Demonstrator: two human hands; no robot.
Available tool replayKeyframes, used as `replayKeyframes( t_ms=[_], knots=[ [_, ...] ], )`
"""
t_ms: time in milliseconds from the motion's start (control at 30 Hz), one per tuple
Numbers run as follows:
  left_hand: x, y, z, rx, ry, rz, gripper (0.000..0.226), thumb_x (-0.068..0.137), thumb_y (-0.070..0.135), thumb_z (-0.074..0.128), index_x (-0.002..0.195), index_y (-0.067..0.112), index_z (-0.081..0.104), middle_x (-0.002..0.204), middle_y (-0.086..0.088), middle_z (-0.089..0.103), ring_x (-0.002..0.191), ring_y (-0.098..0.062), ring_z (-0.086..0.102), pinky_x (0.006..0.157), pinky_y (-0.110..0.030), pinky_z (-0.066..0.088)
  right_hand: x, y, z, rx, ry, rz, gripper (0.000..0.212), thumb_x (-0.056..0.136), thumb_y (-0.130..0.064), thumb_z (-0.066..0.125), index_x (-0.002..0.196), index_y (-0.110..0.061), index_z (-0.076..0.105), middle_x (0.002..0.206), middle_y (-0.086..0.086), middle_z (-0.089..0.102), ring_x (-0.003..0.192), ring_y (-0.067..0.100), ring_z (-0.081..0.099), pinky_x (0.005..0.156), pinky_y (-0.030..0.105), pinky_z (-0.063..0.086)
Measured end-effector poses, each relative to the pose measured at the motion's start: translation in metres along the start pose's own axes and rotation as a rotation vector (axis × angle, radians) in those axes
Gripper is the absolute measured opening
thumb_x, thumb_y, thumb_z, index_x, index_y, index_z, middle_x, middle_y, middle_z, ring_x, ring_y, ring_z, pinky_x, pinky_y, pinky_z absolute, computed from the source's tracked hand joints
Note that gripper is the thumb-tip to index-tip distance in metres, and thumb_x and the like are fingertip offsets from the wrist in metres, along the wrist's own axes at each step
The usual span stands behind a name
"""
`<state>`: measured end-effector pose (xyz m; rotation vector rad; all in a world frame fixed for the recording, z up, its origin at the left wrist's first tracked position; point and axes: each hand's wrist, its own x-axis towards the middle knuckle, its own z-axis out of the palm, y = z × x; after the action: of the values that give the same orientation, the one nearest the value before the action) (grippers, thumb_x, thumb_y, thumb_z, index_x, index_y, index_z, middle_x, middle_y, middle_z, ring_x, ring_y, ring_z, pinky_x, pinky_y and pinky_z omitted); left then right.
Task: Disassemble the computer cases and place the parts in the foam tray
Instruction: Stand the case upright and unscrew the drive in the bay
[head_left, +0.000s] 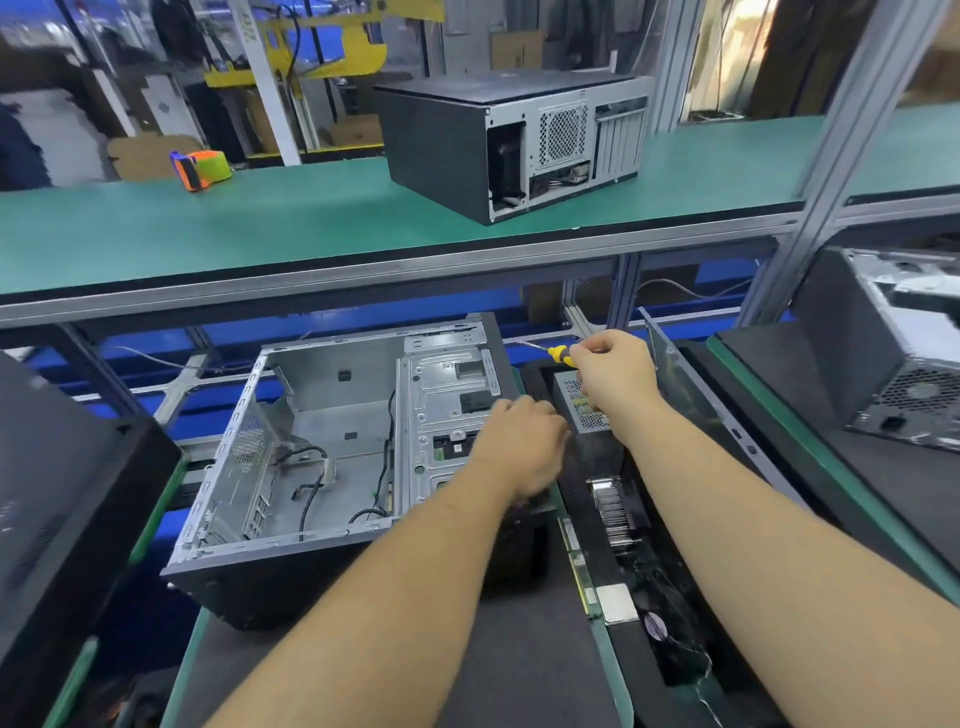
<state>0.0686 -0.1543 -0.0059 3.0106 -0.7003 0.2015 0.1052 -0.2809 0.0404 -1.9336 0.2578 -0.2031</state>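
An open computer case (311, 457) lies on its side in front of me, its inside bare metal with loose black cables (311, 488). My left hand (524, 447) rests curled on the case's right edge by the drive cage (447, 395); what it holds is hidden. My right hand (613, 379) grips a yellow-handled screwdriver (558, 354), shaft pointing left. Below it, the black foam tray (649, 613) holds a grey power supply (584, 410), a heatsink (613, 509) and a circuit board (582, 571).
A closed computer case (509, 145) stands on the green upper shelf (260, 223), with an orange-green tape dispenser (200, 169) at left. Another case (893, 358) sits at right, and a dark case (62, 499) at left. An aluminium post (831, 150) rises at right.
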Motion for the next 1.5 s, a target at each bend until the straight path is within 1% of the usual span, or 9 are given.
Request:
replayKeyframes(
  t_ms=[167,267,367,500,967,1133,1233,1333,1500],
  knots=[
    [-0.034,-0.066,-0.005,-0.008,0.150,-0.285,0.033,0.106,0.032,0.036,0.130,0.021,0.057,0.126,0.000,0.056,0.120,-0.026,0.049,0.100,-0.040,0.036,-0.008,-0.010,0.024,0.015,-0.058,-0.071,0.008,0.091,-0.026,0.068,0.088,-0.025,0.061,0.099,0.008,0.067,0.085,0.029,0.063,0.073,0.040,0.052],
    [-0.075,-0.099,0.005,0.018,0.001,-0.431,0.047,0.104,0.038,0.039,0.149,0.022,0.037,0.142,-0.005,0.046,0.127,-0.028,0.043,0.104,-0.043,0.036,-0.012,-0.017,0.035,-0.063,-0.093,-0.157,0.007,0.096,-0.028,0.060,0.092,-0.023,0.058,0.092,-0.001,0.062,0.083,0.025,0.061,0.071,0.037,0.049],
    [-0.094,-0.107,0.014,-0.369,-0.182,-0.621,0.057,0.108,0.040,0.036,0.159,0.022,0.019,0.152,-0.012,0.042,0.134,-0.036,0.044,0.110,-0.049,0.039,-0.014,-0.021,0.041,-0.200,-0.078,-0.221,0.012,0.095,-0.027,0.057,0.085,-0.024,0.053,0.083,-0.007,0.056,0.075,0.013,0.054,0.058,0.029,0.036],
    [-0.082,-0.094,0.016,-0.716,-0.082,-0.768,0.039,0.107,0.023,0.036,0.146,0.019,0.033,0.141,-0.014,0.055,0.121,-0.037,0.056,0.106,-0.051,0.044,-0.014,-0.026,0.043,-0.322,-0.063,-0.280,0.016,0.094,-0.027,0.061,0.081,-0.020,0.054,0.077,-0.008,0.054,0.069,0.005,0.049,0.053,0.022,0.031],
    [-0.086,-0.094,0.018,-0.615,0.000,-0.819,0.032,0.096,0.012,0.033,0.124,0.025,0.041,0.105,-0.001,0.057,0.093,-0.031,0.057,0.083,-0.045,0.050,-0.018,-0.021,0.053,-0.411,-0.095,-0.283,0.025,0.096,-0.033,0.062,0.080,-0.018,0.052,0.075,-0.003,0.057,0.067,0.009,0.051,0.052,0.024,0.033],
    [-0.084,-0.097,0.020,-0.627,0.008,-0.828,0.034,0.095,0.011,0.032,0.123,0.026,0.043,0.111,-0.003,0.062,0.093,-0.030,0.058,0.083,-0.044,0.050,-0.015,-0.024,0.051,-0.484,-0.133,-0.295,0.021,0.096,-0.031,0.062,0.083,-0.016,0.054,0.078,-0.001,0.057,0.069,0.013,0.052,0.055,0.026,0.037],
    [-0.085,-0.095,0.023,-0.588,-0.018,-0.825,0.045,0.096,0.011,0.033,0.138,0.024,0.041,0.124,-0.007,0.063,0.102,-0.033,0.060,0.086,-0.043,0.051,-0.014,-0.034,0.050,-0.564,-0.211,-0.344,0.023,0.097,-0.032,0.061,0.081,-0.019,0.051,0.079,-0.001,0.056,0.075,0.020,0.055,0.065,0.032,0.043],
    [-0.084,-0.099,0.020,-0.446,-0.106,-0.767,0.060,0.099,0.013,0.037,0.158,0.017,0.023,0.132,-0.013,0.062,0.112,-0.034,0.061,0.082,-0.040,0.046,-0.018,-0.051,0.053,-0.771,-0.281,-0.435,0.026,0.099,-0.038,0.055,0.083,-0.019,0.047,0.081,0.001,0.056,0.078,0.025,0.056,0.064,0.034,0.044],
    [-0.096,-0.111,0.015,-0.334,-0.161,-0.673,0.056,0.109,0.037,0.024,0.162,0.026,0.010,0.132,-0.014,0.064,0.113,-0.035,0.061,0.085,-0.042,0.043,-0.030,-0.083,0.075,-1.096,-0.259,-0.574,0.016,0.100,-0.030,0.046,0.091,-0.017,0.047,0.090,0.007,0.053,0.079,0.032,0.055,0.066,0.037,0.045]
  ],
)
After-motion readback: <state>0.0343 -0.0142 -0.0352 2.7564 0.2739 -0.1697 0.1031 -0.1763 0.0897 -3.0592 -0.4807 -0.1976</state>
